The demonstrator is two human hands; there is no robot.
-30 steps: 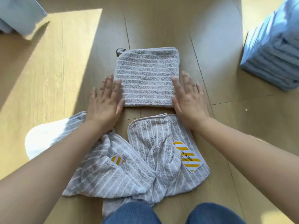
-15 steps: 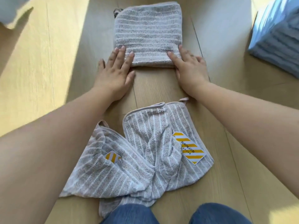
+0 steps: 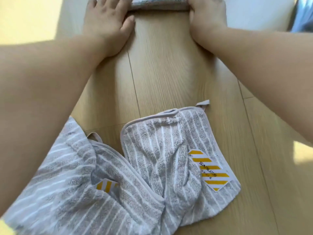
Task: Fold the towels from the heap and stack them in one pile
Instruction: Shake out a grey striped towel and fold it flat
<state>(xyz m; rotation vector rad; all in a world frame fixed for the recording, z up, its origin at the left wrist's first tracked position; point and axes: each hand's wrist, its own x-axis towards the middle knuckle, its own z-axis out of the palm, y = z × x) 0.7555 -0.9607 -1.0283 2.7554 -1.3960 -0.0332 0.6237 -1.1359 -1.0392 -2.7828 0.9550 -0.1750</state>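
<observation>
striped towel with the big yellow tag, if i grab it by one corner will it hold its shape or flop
The striped towel will probably flop: it already lies rumpled and twisted on the wood floor. Its thick pile suggests some drag when pushed. The yellow tag would likely dangle.

I take this for a home room: pale wood-plank flooring [image 3: 169, 68] with sunlight patches, striped household towels [image 3: 152, 175] heaped on it, folded blue linen [image 3: 303, 16] at the floor's far right.
</observation>
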